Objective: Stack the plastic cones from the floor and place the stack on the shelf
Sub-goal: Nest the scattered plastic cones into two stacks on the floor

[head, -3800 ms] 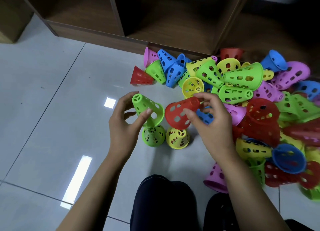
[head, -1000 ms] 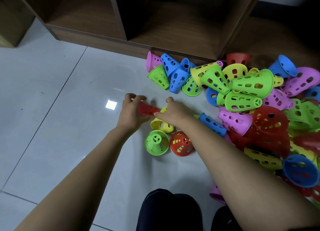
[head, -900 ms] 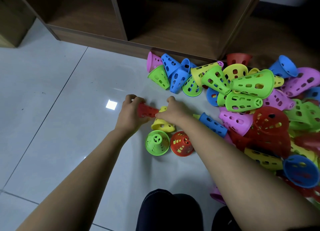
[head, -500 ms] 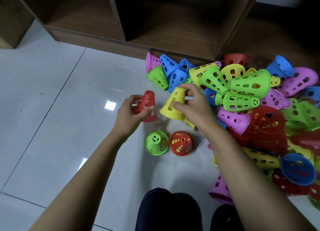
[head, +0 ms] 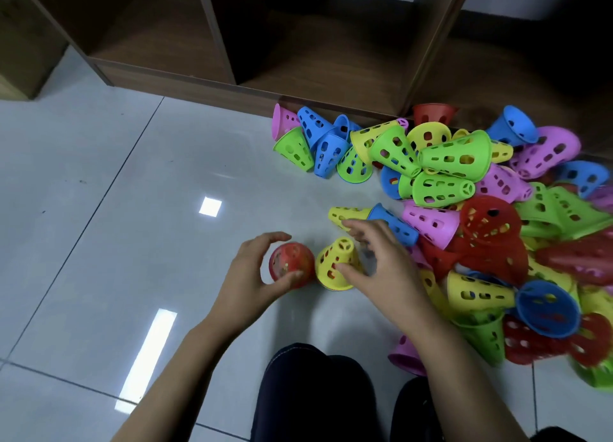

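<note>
Two short cone stacks stand side by side on the floor in front of me. The left one is topped by a red cone [head: 289, 265], and my left hand [head: 250, 284] holds it with thumb and fingers curled round its sides. The right one is topped by an upright yellow cone [head: 335, 264] with a red rim showing beneath. My right hand [head: 386, 271] arches over the yellow cone with fingers spread, the thumb touching its lower side. The cones under both tops are mostly hidden. A big pile of loose cones [head: 464, 189] in several colours lies to the right.
The brown wooden shelf [head: 298, 60] with open low compartments stands behind the pile. A yellow cone [head: 346, 213] and a blue cone [head: 394, 224] lie on their sides just beyond my right hand. My dark-trousered knees [head: 315, 392] are at the bottom. Glossy white tiles stretch to the left.
Both hands came down towards me. The red cone now covers the green stack and the yellow cone covers the red stack. My right hand's fingers have loosened from the yellow cone.
</note>
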